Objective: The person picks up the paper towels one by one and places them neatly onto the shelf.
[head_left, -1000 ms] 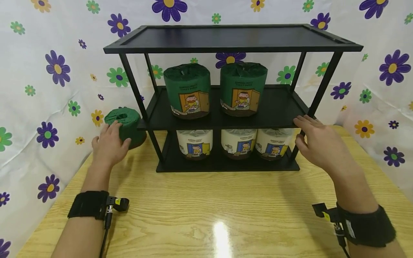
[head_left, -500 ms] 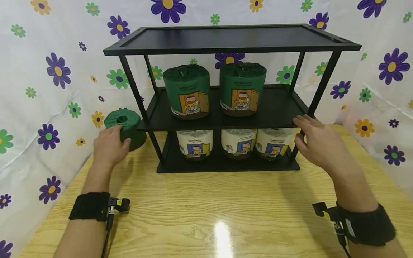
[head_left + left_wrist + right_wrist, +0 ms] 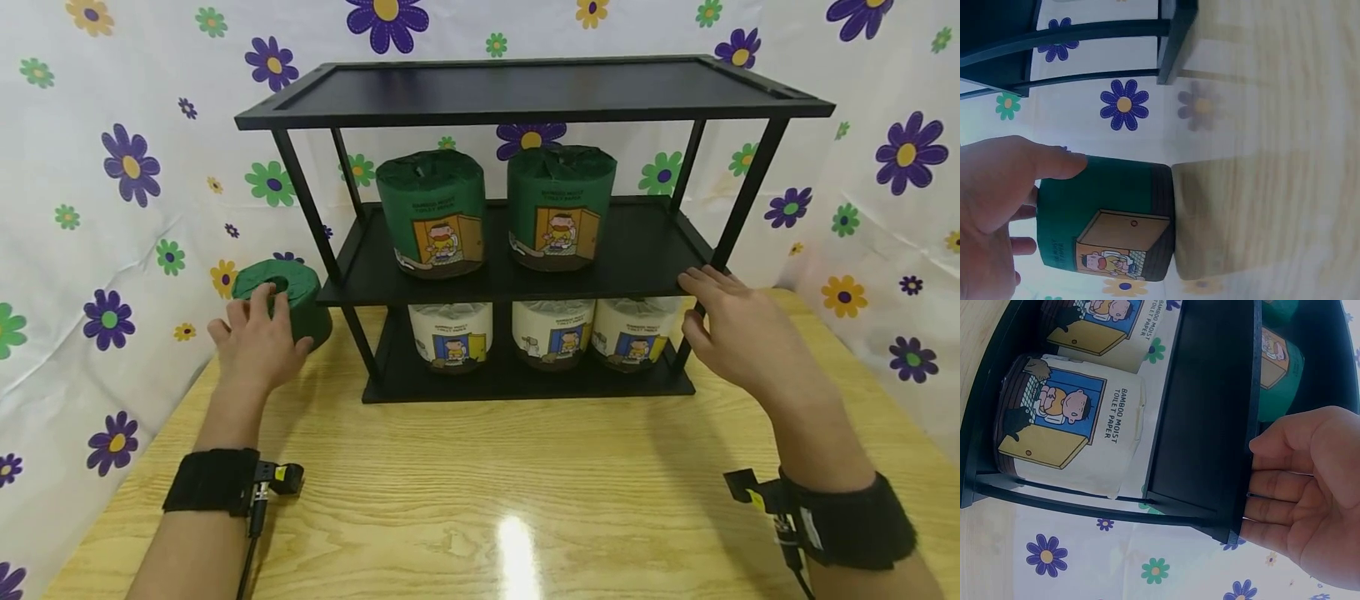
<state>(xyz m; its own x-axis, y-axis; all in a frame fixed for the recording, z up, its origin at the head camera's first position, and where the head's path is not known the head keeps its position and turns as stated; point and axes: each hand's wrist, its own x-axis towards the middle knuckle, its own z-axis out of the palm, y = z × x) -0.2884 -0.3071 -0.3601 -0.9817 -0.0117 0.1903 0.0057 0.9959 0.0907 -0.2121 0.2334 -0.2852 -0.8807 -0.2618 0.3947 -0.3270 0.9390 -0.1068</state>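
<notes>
A green-wrapped toilet paper roll [image 3: 303, 304] stands upright on the table, left of the black shelf rack. My left hand [image 3: 258, 346] holds it from the near side, with bent fingers over its top and the thumb along its side. In the left wrist view, the roll's cartoon door label [image 3: 1125, 244] shows below the thumb [image 3: 1063, 164]. My right hand [image 3: 738, 333] rests on the front edge of the rack's middle shelf [image 3: 652, 250], next to the right front post, fingers extended. Its fingertips [image 3: 1266, 530] lie right at the shelf edge in the right wrist view.
Two green toilet paper rolls, a left one [image 3: 431, 208] and a right one [image 3: 562, 208], stand on the middle shelf. Below are three cream rolls, left [image 3: 452, 333], middle [image 3: 552, 333] and right [image 3: 633, 333]. A flowered cloth [image 3: 183, 175] hangs behind the wooden table [image 3: 420, 483].
My left fingers have lifted and bent over the green roll's top, and that roll has shifted slightly left and nearer. My right hand stays at the shelf edge.
</notes>
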